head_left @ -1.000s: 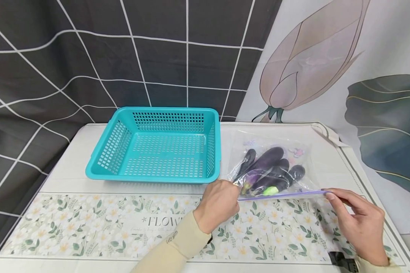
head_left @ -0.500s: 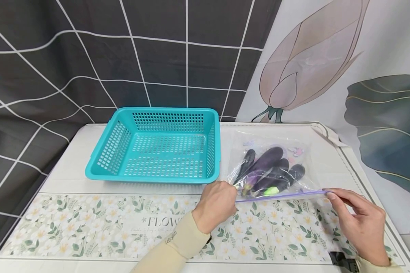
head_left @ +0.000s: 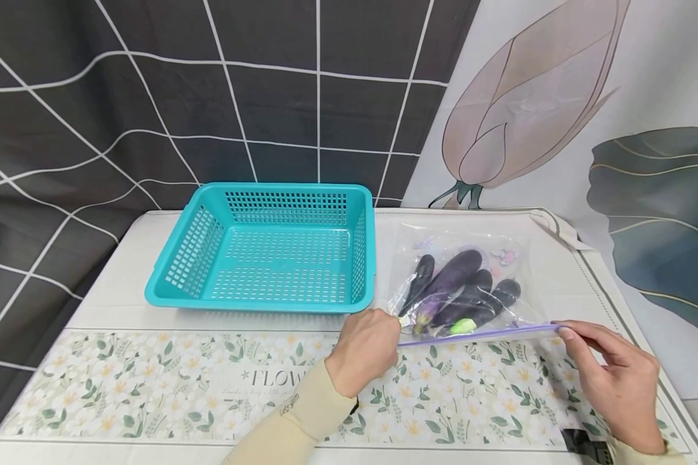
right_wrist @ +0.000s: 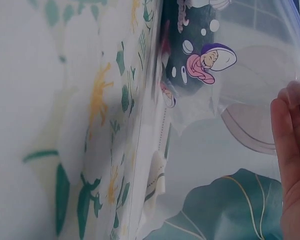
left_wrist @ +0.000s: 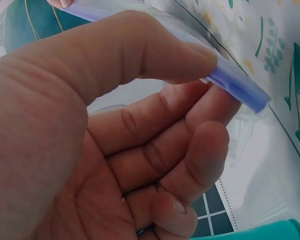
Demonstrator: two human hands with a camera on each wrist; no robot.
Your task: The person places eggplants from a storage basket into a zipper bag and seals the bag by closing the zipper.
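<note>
A clear zip bag (head_left: 404,248) with printed pictures lies at the right of the table, several dark purple eggplants (head_left: 450,278) inside. One has a bright green cap. The bag's purple zip strip (head_left: 488,334) runs along its near edge. At the strip's left end my left hand (head_left: 365,352) pinches it between thumb and fingers; the left wrist view shows the thumb (left_wrist: 190,62) pressed on the purple zip close to its tip. My right hand (head_left: 613,381) pinches the strip's right corner with thumb and forefinger. In the right wrist view, only part of that hand (right_wrist: 295,145) shows.
A turquoise plastic basket (head_left: 262,306) with slotted walls stands left of the bag, with nothing in it. A floral cloth (head_left: 169,387) covers the table. Behind hang a dark gridded curtain (head_left: 279,110) and a pale flower-printed one (head_left: 645,161).
My left hand has slid slightly left along the zip strip, to its left end. The right hand keeps its pinch on the right corner and has barely shifted. The eggplants stay in place.
</note>
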